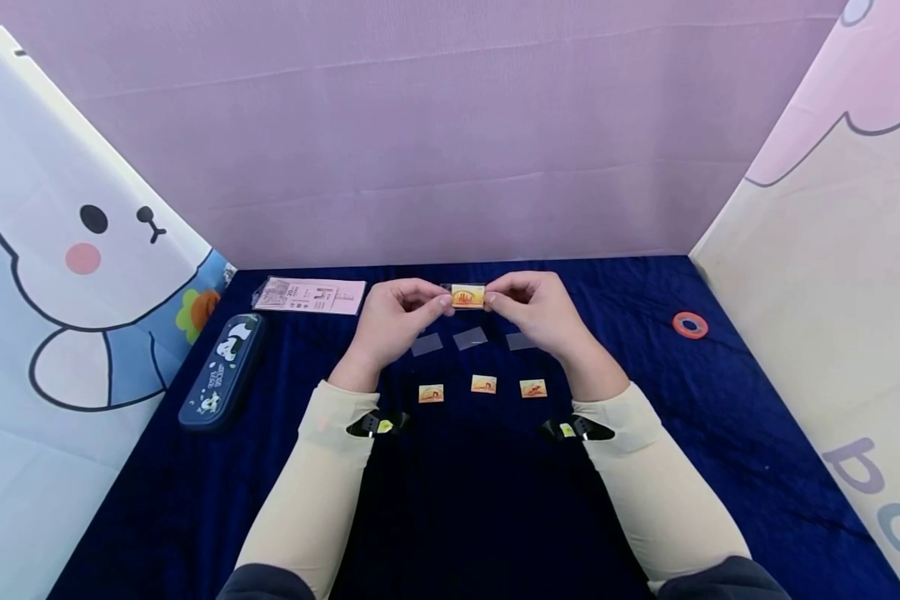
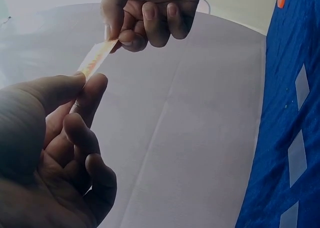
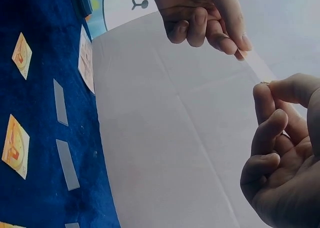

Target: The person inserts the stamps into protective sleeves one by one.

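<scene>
Between both hands, a yellow postage stamp (image 1: 468, 297) with a red-orange picture is held up above the table, inside what looks like a small clear sleeve. My left hand (image 1: 392, 319) pinches its left edge between thumb and forefinger. On the opposite edge, my right hand (image 1: 537, 314) pinches with thumb and fingertip. The left wrist view shows the stamp (image 2: 95, 63) edge-on, stretched flat between the two pinches. Nearer the body, three similar stamps (image 1: 483, 384) lie in a row. Beyond them are three clear sleeves (image 1: 470, 338), the right one partly hidden by my right hand.
A blue pencil case (image 1: 221, 372) with pandas lies at the left. Behind it are pink printed papers (image 1: 313, 296) in a clear cover. An orange-red ring, like a tape roll (image 1: 690, 325), lies at the right. Fabric walls (image 1: 450, 167) enclose the dark blue cloth (image 1: 720, 467).
</scene>
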A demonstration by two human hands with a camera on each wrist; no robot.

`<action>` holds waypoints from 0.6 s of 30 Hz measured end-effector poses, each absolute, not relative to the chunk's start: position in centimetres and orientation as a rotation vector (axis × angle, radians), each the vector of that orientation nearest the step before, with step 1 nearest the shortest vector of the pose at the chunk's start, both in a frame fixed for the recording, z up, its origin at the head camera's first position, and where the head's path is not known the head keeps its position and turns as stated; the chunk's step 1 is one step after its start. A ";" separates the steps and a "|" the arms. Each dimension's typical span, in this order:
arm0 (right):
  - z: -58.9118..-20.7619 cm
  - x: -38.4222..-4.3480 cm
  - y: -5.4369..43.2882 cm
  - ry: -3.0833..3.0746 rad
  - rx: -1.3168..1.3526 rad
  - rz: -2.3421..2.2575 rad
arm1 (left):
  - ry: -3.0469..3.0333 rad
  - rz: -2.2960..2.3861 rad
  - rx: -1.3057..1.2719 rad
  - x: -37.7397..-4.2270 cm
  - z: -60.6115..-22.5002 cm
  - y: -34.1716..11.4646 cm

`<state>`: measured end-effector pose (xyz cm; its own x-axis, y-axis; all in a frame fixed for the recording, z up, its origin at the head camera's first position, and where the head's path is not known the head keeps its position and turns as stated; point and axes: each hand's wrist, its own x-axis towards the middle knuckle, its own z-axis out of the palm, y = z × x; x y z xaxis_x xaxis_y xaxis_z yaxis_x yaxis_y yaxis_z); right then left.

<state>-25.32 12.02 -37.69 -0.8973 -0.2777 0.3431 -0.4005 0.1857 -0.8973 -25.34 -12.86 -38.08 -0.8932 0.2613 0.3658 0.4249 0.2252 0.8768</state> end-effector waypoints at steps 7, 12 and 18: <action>-37.7 -25.3 11.9 -2.330 0.669 1.814 | -2.356 -1.718 -0.693 -25.4 -38.2 -12.8; -37.8 -25.3 11.9 -2.318 0.667 1.826 | -2.342 -1.712 -0.716 -25.4 -38.2 -12.8; -37.8 -25.4 11.9 -2.311 0.673 1.848 | -2.330 -1.723 -0.696 -25.3 -38.1 -12.8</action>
